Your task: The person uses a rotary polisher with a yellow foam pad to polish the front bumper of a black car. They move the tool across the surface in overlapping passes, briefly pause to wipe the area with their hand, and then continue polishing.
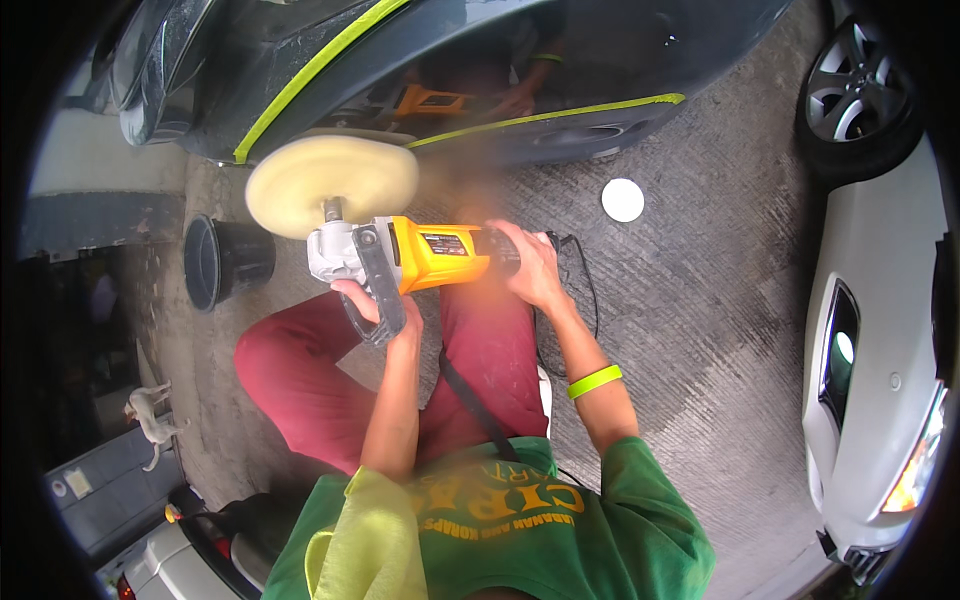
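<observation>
Both hands hold a yellow and grey rotary polisher [442, 251] across my lap. My left hand [409, 319] grips its black D-shaped side handle [380, 289], near the grey gear head. Around the black rear grip is my right hand [534, 262]. The round cream buffing pad [334, 180] looks blurred, as if spinning, and its far edge is at the dark car bumper [480, 67]; whether it touches cannot be told. Strips of yellow-green masking tape [315, 75] cross the glossy bumper, which reflects the polisher. A black power cord [592, 285] trails from the rear grip.
A dark plastic bucket [232, 259] stands left on the ridged concrete floor [697, 300]. A white disc [622, 200] lies to the right. A white car [877, 315] is at far right. A small white animal [154, 424] stands at left. A yellow cloth [367, 540] hangs over my left shoulder.
</observation>
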`<act>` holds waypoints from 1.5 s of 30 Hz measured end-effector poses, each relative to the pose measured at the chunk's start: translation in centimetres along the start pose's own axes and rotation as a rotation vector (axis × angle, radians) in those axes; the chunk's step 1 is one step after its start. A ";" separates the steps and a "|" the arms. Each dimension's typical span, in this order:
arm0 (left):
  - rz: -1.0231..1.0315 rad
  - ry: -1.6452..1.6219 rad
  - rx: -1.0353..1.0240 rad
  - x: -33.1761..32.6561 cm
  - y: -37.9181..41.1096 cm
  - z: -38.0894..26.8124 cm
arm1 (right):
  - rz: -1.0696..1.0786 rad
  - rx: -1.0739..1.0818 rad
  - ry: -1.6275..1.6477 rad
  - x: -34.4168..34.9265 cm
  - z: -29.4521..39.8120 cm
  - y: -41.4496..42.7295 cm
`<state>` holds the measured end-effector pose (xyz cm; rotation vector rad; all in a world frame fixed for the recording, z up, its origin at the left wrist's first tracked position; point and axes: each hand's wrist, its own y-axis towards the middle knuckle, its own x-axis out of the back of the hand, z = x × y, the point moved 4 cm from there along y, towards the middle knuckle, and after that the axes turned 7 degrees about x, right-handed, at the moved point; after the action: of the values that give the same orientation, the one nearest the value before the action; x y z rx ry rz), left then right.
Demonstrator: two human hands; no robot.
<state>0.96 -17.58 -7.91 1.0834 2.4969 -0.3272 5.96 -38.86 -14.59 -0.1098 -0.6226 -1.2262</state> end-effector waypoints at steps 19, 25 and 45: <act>0.652 0.328 0.020 -16.2 -9.4 -2.2 | -0.333 -0.247 0.447 7.7 -1.8 -7.4; -0.080 -0.176 0.086 -3.9 -4.0 -2.6 | -0.037 -0.133 0.060 3.6 4.8 -4.2; 0.547 -0.212 0.260 -11.2 -8.7 -13.3 | 0.128 -0.375 0.130 14.7 29.8 -12.6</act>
<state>-2.05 -25.81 9.44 1.6785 1.9124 -0.5729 -14.00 -43.71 14.43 -0.3752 -0.2633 -1.2032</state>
